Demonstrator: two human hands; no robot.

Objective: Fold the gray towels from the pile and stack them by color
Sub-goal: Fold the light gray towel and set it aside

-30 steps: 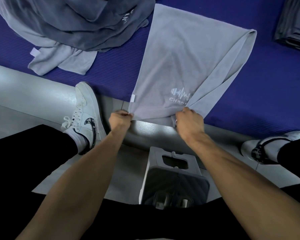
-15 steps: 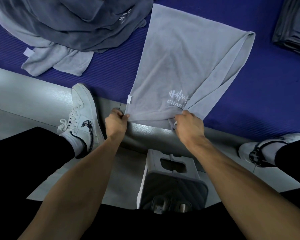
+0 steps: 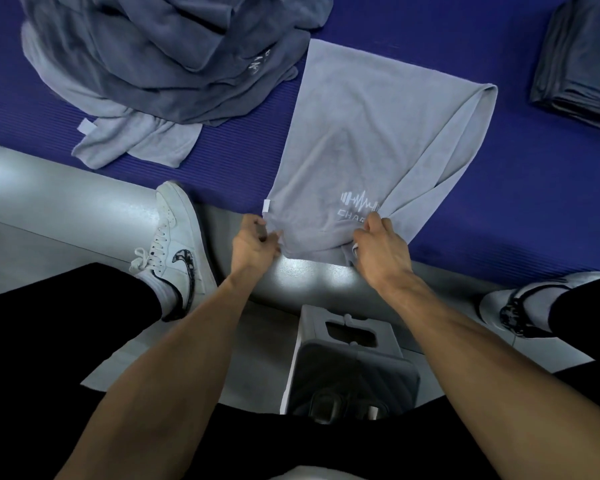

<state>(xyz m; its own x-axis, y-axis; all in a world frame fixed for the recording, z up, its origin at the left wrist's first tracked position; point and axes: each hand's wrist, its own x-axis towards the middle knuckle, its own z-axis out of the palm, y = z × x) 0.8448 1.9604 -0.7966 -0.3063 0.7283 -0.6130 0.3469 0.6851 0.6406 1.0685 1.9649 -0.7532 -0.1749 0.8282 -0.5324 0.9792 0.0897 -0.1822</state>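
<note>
Head view: a light gray towel [image 3: 357, 140] lies on the blue mat [image 3: 499, 188], long axis running from the near edge away toward the pile [image 3: 160, 64], its right side folded over. Left hand [image 3: 253, 242] pinches the near left corner; right hand [image 3: 378, 244] grips the near right corner. Folded stack [image 3: 579, 60] sits far right.

Light gray towel [image 3: 357, 140] lies half-folded beside rumpled towel pile [image 3: 174, 64], folded dark stack [image 3: 579, 64] apart.
</note>
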